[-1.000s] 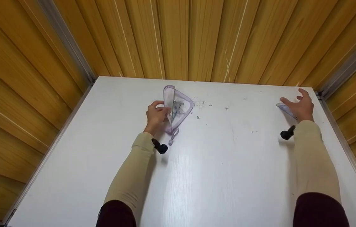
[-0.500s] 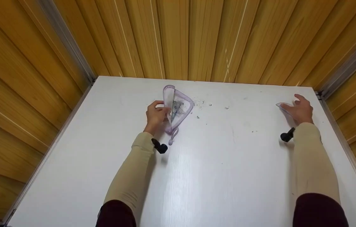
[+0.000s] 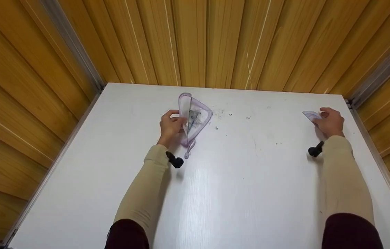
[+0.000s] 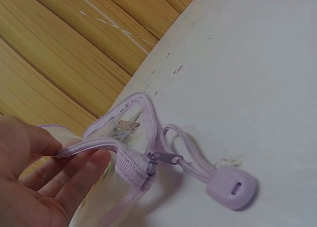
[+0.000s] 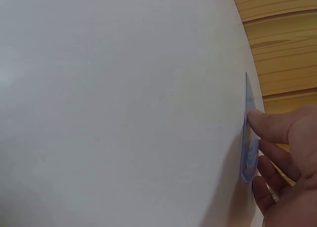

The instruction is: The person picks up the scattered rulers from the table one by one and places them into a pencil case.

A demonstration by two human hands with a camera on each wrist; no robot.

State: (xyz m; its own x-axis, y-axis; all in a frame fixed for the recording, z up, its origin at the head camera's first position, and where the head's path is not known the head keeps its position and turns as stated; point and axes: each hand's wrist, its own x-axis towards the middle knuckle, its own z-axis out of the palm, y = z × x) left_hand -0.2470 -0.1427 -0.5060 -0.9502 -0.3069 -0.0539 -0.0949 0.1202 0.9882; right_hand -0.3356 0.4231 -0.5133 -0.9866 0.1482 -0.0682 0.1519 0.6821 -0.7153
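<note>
A clear zip pouch (image 3: 202,129) with lilac trim stands unzipped on the white table. My left hand (image 3: 170,128) pinches one side of its mouth between thumb and fingers. Inside lie some small things (image 4: 128,127), one with a pointed end; their kinds are hard to make out. From the zipper hangs a lilac cord pull (image 4: 232,187), resting on the tabletop. Far off to the right, my right hand (image 3: 332,122) holds a clear protractor (image 3: 311,115), thumb on one face and fingers behind. In the right wrist view the protractor (image 5: 250,133) is seen nearly edge-on, tilted up.
The white table (image 3: 250,193) bears small dark marks (image 3: 230,114) and specks right of the pouch. Wood-patterned panels (image 3: 222,45) rise behind the table and along both sides. A black wrist camera (image 3: 315,149) sticks out from each sleeve.
My right hand's fingers have come together from a wide spread and now grip the protractor, which has tipped up a little. The left hand and pouch have stayed put.
</note>
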